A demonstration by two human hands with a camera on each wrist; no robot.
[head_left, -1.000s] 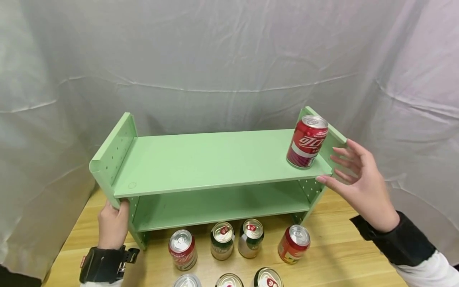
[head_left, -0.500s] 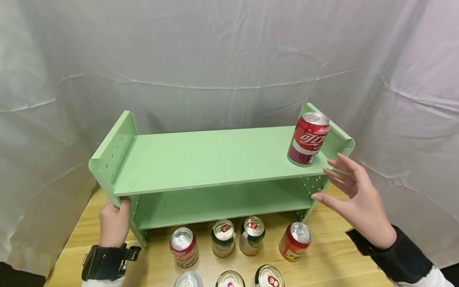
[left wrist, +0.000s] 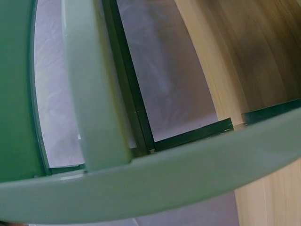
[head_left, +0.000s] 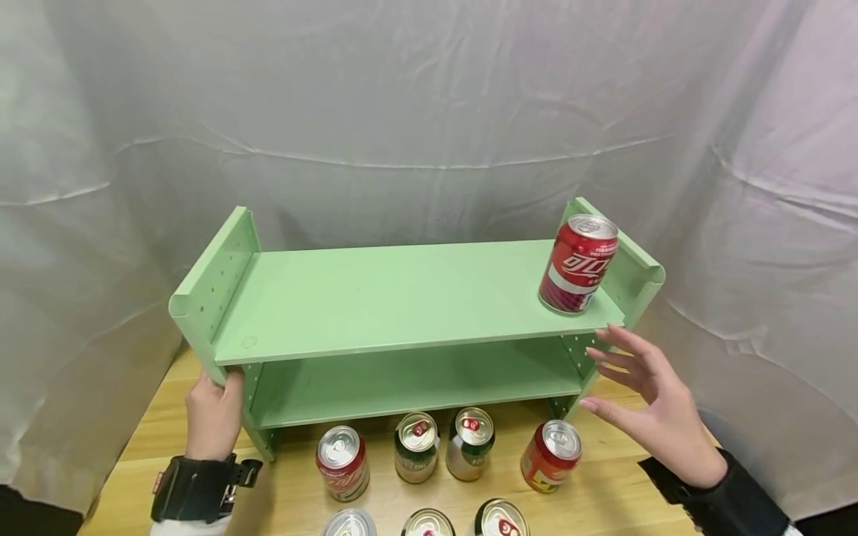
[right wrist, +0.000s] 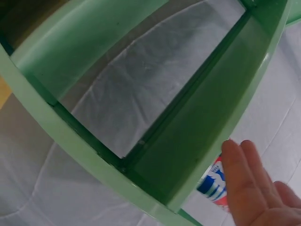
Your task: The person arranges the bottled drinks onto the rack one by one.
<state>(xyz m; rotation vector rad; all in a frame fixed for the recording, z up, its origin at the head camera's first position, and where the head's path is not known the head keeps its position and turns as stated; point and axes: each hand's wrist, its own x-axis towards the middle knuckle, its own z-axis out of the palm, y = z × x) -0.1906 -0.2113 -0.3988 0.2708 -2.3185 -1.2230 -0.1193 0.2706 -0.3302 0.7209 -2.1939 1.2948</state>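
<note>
A green two-tier shelf rack point(head_left: 395, 298) stands on the table. My left hand point(head_left: 213, 417) grips its left side panel just below the upper shelf; most of its fingers are hidden behind the panel. A red soda can point(head_left: 578, 264) stands upright at the right end of the upper shelf. In front of that end hovers my right hand point(head_left: 650, 406), thumb and fingers spread apart with nothing between them. The right wrist view has the fingers point(right wrist: 240, 179) overlapping part of a red, white and blue can point(right wrist: 214, 188) beyond the shelf edge.
In front of the rack, on the wooden table point(head_left: 617, 484), stand several cans: a red one point(head_left: 343, 465), two green-and-silver ones point(head_left: 415, 450), and another red one point(head_left: 550, 458) at the right. More can tops point(head_left: 501, 517) show at the bottom edge. A grey-white curtain point(head_left: 429, 112) hangs behind.
My right hand has moved down and toward me, away from the right side panel and the can on the upper shelf. My left hand keeps its hold on the rack.
</note>
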